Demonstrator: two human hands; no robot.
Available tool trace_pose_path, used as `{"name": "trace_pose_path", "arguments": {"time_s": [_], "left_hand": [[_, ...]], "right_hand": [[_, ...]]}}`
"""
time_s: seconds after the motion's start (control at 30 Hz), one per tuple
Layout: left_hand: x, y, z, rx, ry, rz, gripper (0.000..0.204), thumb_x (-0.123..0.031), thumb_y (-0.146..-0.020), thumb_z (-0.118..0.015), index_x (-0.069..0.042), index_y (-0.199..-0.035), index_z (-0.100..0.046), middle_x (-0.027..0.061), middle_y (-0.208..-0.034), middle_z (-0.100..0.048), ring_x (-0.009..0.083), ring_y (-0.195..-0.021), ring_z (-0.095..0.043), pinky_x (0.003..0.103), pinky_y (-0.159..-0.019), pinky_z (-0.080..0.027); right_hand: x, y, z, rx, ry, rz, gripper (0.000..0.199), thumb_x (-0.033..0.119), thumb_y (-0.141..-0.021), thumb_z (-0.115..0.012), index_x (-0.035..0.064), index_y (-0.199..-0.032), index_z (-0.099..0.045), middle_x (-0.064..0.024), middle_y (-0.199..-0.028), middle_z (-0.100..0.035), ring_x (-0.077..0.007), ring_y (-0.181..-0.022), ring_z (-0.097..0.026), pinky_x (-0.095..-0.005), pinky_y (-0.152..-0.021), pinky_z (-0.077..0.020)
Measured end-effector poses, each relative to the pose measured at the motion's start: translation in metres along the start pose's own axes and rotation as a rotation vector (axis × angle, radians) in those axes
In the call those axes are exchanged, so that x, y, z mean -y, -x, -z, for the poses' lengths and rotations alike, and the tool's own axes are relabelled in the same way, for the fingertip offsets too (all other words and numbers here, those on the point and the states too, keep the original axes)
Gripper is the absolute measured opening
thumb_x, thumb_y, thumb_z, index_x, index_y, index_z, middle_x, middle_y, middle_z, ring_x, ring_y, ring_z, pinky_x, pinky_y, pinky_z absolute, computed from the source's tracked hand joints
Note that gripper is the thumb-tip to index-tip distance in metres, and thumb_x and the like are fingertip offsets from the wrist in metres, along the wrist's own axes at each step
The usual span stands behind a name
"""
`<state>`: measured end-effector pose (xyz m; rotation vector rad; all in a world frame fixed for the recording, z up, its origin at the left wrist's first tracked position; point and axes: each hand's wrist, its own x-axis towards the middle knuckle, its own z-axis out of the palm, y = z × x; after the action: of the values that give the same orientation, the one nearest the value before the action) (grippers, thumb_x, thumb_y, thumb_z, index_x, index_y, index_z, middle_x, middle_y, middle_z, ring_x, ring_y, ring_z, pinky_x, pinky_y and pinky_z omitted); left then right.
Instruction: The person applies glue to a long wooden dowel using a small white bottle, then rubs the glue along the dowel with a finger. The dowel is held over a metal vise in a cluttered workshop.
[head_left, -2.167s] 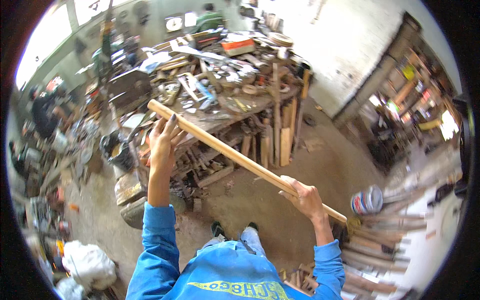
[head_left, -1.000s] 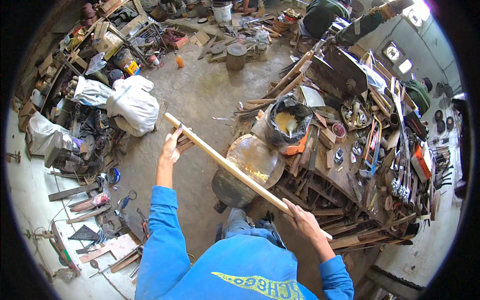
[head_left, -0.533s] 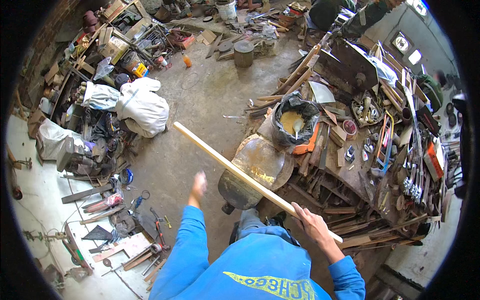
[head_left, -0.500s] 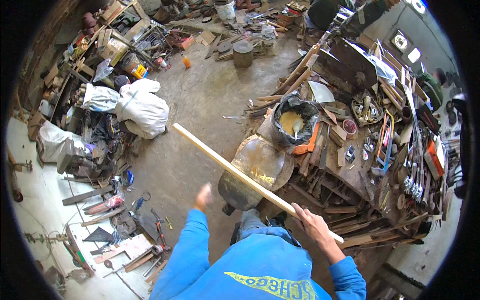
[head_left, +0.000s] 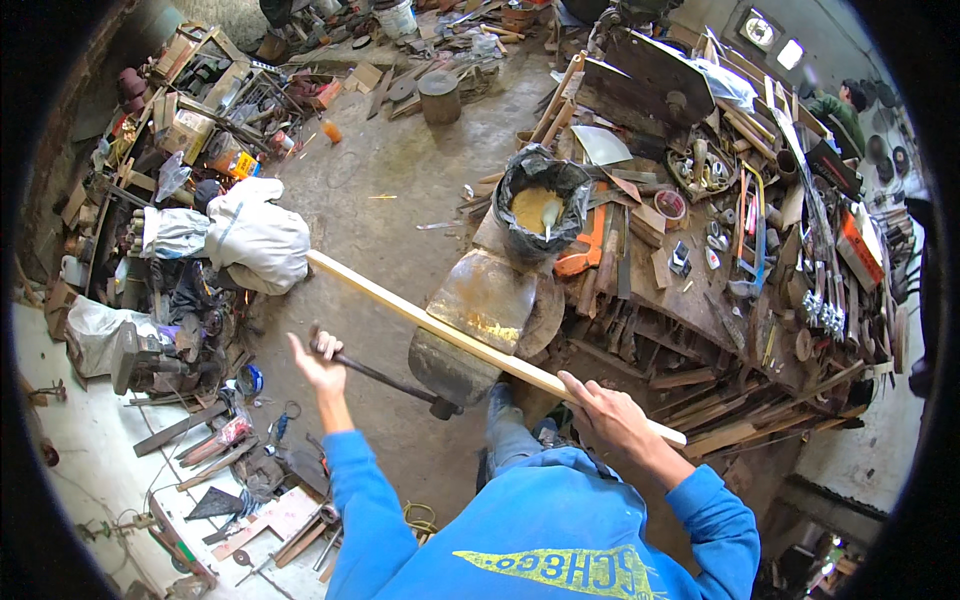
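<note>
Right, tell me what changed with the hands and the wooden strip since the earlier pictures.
The left hand let go of the long wooden strip, swung down to the person's left, and now grips a dark hammer. The right hand keeps its hold near the strip's lower end, strip slanting as before.

Pale smooth wood strip (head_left: 440,330), dark matt metal hammer (head_left: 395,380), rough grey concrete floor (head_left: 400,190), blue cloth sleeves.

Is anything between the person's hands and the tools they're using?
Nothing visible. The left hand already grips the dark hammer by its handle, and the right hand rests directly on the long pale wooden strip.
</note>
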<state>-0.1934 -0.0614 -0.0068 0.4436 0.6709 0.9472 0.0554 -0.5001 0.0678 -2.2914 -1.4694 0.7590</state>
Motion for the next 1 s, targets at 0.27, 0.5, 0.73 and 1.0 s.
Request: {"name": "trace_pose_path", "arguments": {"time_s": [0.27,0.5,0.73,1.0], "left_hand": [[0.107,0.244,-0.100,1.093,-1.354,0.181,0.024,-0.029,-0.090,-0.070,-0.009,-0.077,-0.072,0.0115,-0.066,-0.068,0.0239,-0.059,-0.067,0.036,-0.054,-0.049],[0.311,0.230,0.034,1.330,-1.793,0.026,0.026,-0.029,-0.090,-0.063,-0.004,-0.094,-0.068,0.0199,-0.084,-0.070,0.0434,-0.082,-0.067,0.055,-0.077,-0.052],[0.336,0.171,0.172,-0.562,-0.111,1.152,0.039,-0.017,-0.096,-0.053,0.002,-0.130,-0.059,0.0238,-0.138,-0.058,0.0447,-0.126,-0.053,0.051,-0.095,-0.055],[0.219,0.101,0.199,0.082,-1.802,0.678,0.060,-0.037,-0.094,-0.062,-0.009,-0.146,-0.049,0.0157,-0.140,-0.060,0.0267,-0.128,-0.057,0.040,-0.099,-0.050]], "right_hand": [[0.002,0.004,0.004,0.010,-0.003,-0.004,0.060,0.023,-0.099,-0.056,0.0133,-0.153,-0.031,-0.0177,-0.095,-0.060,-0.0373,-0.081,-0.067,-0.0485,-0.067,-0.0552],[0.000,0.002,-0.005,-0.010,0.045,-0.016,0.060,0.027,-0.098,-0.059,0.0136,-0.151,-0.034,-0.0176,-0.093,-0.061,-0.0382,-0.074,-0.067,-0.0493,-0.064,-0.0551],[0.001,0.000,0.000,0.034,0.029,-0.017,0.060,0.025,-0.098,-0.058,0.0135,-0.151,-0.033,-0.0173,-0.094,-0.060,-0.0384,-0.078,-0.066,-0.0493,-0.067,-0.0546],[0.001,0.000,-0.001,0.041,0.039,-0.032,0.051,0.023,-0.100,-0.054,0.0103,-0.146,-0.035,-0.0175,-0.092,-0.060,-0.0370,-0.079,-0.069,-0.0484,-0.066,-0.0563]]}}
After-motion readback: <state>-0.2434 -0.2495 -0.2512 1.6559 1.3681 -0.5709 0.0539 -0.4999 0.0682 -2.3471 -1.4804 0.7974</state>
